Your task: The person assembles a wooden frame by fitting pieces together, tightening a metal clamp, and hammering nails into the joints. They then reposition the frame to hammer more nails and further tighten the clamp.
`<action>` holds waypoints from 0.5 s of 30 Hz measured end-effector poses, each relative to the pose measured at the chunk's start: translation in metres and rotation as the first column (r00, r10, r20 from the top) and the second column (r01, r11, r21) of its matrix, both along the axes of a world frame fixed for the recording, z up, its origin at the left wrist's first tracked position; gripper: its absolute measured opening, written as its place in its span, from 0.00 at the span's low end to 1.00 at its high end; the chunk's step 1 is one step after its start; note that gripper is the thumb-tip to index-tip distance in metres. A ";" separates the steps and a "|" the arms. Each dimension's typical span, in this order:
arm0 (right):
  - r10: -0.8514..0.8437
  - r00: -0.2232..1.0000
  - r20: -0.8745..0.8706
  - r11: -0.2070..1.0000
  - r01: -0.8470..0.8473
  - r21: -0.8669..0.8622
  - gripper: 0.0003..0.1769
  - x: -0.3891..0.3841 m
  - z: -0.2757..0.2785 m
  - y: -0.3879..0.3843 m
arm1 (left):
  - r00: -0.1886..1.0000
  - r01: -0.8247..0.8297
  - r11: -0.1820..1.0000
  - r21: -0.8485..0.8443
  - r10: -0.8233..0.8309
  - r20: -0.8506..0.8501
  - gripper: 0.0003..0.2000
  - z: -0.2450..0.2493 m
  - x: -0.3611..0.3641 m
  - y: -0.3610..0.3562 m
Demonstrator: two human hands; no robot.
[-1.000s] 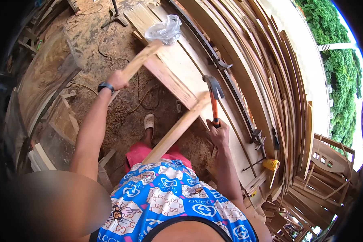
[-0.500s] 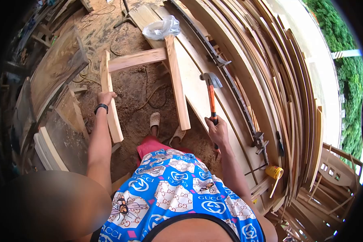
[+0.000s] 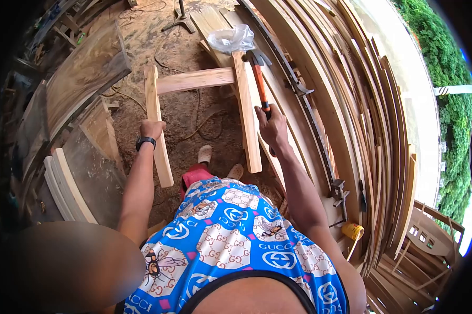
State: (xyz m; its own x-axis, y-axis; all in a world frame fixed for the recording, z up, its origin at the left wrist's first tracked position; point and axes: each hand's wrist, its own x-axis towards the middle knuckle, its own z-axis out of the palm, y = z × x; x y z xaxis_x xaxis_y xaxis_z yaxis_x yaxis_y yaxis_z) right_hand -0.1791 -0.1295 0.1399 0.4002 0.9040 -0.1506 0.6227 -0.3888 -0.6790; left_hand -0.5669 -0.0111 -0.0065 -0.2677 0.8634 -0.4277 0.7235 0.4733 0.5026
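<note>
A wooden frame of two long legs joined by a crossbar (image 3: 194,80) is held level in front of me. My left hand (image 3: 152,129), with a black watch at the wrist, grips the left leg (image 3: 157,136). My right hand (image 3: 272,128) grips the orange handle of a hammer (image 3: 258,78). The hammer's steel head rests at the far end of the right leg (image 3: 248,120), by the joint with the crossbar. The right leg lies along a wide plank (image 3: 278,104).
A crumpled clear plastic bag (image 3: 232,38) lies on the plank beyond the hammer. Curved boards (image 3: 351,104) are stacked on the right, with a long metal clamp (image 3: 320,146) and a yellow bottle (image 3: 353,231). Wood slabs (image 3: 84,78) stand left. Sawdust and cables cover the ground.
The frame swung down from upright to level, and my left hand shifted from the crossbar to the left leg. The hammer moved forward until its head reached the far joint.
</note>
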 end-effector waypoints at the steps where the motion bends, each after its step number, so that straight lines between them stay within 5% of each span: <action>1: 0.000 1.000 -0.009 0.999 0.000 0.051 0.23 -0.003 0.003 0.007 | 1.000 -0.023 1.000 -0.010 0.023 -0.011 0.21 -0.001 0.001 0.001; 10: 0.024 1.000 -0.008 0.976 -0.025 -0.218 0.25 0.011 -0.034 0.041 | 0.998 -0.069 0.998 -0.005 0.069 -0.016 0.21 0.000 0.003 0.006; 14: 0.034 0.997 0.063 0.998 -0.030 -0.054 0.21 -0.010 0.041 0.044 | 0.998 -0.064 0.998 -0.018 0.064 0.016 0.20 0.005 0.006 0.006; 15: -0.003 1.000 0.013 0.993 0.002 0.120 0.18 -0.014 0.053 0.045 | 0.998 -0.064 0.998 -0.021 0.064 0.014 0.20 0.004 0.006 0.006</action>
State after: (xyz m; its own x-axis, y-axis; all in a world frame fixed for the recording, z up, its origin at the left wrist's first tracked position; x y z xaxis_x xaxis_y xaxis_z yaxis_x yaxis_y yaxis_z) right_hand -0.1933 -0.0846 0.1933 0.4036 0.9142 -0.0359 0.6311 -0.3066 -0.7125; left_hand -0.5608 -0.0050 -0.0027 -0.3158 0.8357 -0.4494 0.6839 0.5287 0.5027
